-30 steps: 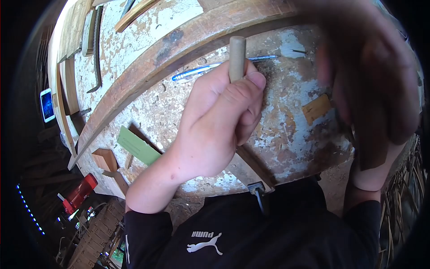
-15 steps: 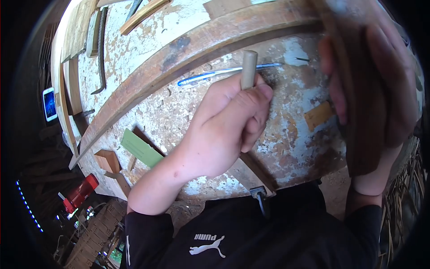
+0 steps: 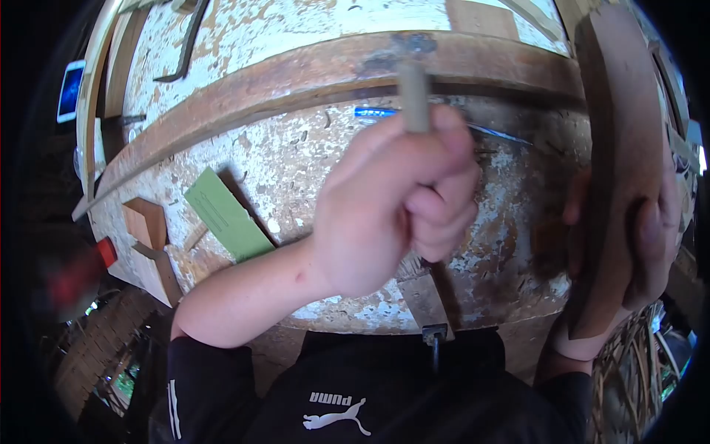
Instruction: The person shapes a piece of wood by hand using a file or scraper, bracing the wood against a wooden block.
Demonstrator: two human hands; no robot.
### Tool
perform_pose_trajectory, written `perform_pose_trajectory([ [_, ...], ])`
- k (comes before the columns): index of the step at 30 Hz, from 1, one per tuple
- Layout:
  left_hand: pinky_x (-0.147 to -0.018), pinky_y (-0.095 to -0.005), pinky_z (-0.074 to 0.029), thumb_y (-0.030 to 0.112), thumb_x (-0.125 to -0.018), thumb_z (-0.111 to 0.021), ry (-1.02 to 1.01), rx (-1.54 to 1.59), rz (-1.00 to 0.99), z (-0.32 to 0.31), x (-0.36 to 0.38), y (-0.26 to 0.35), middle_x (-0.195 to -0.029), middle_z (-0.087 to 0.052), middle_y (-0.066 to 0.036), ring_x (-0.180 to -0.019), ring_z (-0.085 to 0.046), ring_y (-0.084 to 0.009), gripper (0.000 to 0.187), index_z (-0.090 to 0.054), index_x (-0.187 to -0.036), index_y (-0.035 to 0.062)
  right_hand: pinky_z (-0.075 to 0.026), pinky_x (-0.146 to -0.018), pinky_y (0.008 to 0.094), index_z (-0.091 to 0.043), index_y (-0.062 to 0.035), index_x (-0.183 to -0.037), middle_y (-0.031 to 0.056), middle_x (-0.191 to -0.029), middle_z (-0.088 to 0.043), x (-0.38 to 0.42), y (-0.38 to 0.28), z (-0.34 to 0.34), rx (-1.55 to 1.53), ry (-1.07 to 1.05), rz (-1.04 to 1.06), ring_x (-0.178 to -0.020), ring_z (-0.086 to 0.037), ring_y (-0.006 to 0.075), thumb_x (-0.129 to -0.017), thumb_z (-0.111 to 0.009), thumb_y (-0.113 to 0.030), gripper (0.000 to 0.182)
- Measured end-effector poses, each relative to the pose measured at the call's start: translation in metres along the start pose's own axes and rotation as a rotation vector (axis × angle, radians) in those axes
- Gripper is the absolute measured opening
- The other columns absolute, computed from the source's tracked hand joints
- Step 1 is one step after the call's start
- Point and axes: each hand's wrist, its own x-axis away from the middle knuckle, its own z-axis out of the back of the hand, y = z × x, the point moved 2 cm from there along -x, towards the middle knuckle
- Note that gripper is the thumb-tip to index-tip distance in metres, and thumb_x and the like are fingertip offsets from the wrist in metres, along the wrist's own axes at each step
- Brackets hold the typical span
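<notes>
My left hand (image 3: 392, 196) is closed round a brush with a pale round wooden handle (image 3: 415, 100). What look like its bristles show blurred below the fist, above a flat wooden strip (image 3: 423, 300) clamped at the bench edge. In my right hand (image 3: 651, 237) is a curved wooden piece (image 3: 617, 111), tilted up off the bench at the right. The fingers wrap its lower half from both sides. A blue-and-clear pen (image 3: 373, 112) lies behind my left hand, partly hidden by it.
A long curved wooden beam (image 3: 296, 81) crosses the paint-flaked bench (image 3: 296, 170). Green sandpaper-like sheet (image 3: 229, 214) and wood blocks (image 3: 146, 222) lie left. A metal clamp (image 3: 435, 334) grips the near edge. A phone (image 3: 70, 92) and a blurred red object (image 3: 81, 274) are far left.
The curved wooden piece in my right hand has tilted, showing its broad face, and moved lower. My left fist with the brush has shifted slightly right. The camera view has also shifted.
</notes>
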Motion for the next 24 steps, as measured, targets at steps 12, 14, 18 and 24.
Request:
perform_pose_trajectory([
  [12,-0.041,-0.0241,-0.022,0.023,-0.095,-0.046,0.141,-0.367,-0.106,-0.019,0.003,-0.002,-0.056,-0.036,0.001,-0.044,-0.029,-0.0080,0.026,-0.037,-0.074,0.0085,-0.052,-0.057,0.0260,-0.032,0.0121,-0.143,0.0234,-0.095,-0.065,0.007,0.008,-0.013,0.152,0.126,0.069,-0.063,-0.065,0.0202,-0.072,-0.066,-0.049,0.099],
  [14,-0.041,-0.0238,-0.022,0.023,-0.095,-0.046,0.177,-0.464,-0.124,-0.020,0.000,-0.007,-0.056,-0.036,0.001,-0.044,-0.029,-0.0073,0.027,-0.039,-0.074,0.0085,-0.052,-0.057,0.0259,-0.031,0.0123,-0.143,0.0232,-0.093,-0.066,0.004,0.011,-0.015,0.129,0.157,0.194,-0.063,-0.065,0.0202,-0.075,-0.066,-0.044,0.095],
  [18,-0.041,-0.0230,-0.022,0.023,-0.094,-0.047,0.178,-0.542,-0.096,-0.019,-0.005,-0.010,-0.057,-0.038,0.002,-0.044,-0.031,-0.0064,0.026,-0.041,-0.074,0.0084,-0.052,-0.057,0.0244,-0.038,0.0128,-0.136,0.0218,-0.083,-0.067,0.004,0.014,-0.025,0.139,0.211,0.203,-0.064,-0.066,0.0199,-0.082,-0.060,-0.040,0.079],
  [24,-0.041,-0.0224,-0.024,0.020,-0.094,-0.045,0.128,-0.719,-0.069,-0.022,-0.009,-0.011,-0.054,-0.036,0.002,-0.042,-0.030,-0.0065,0.027,-0.040,-0.069,0.0089,-0.053,-0.056,0.0254,-0.052,0.0083,-0.107,0.0215,-0.084,-0.066,-0.007,-0.005,0.026,-0.352,-0.340,-0.131,-0.063,-0.066,0.0238,-0.090,-0.051,-0.043,0.054],
])
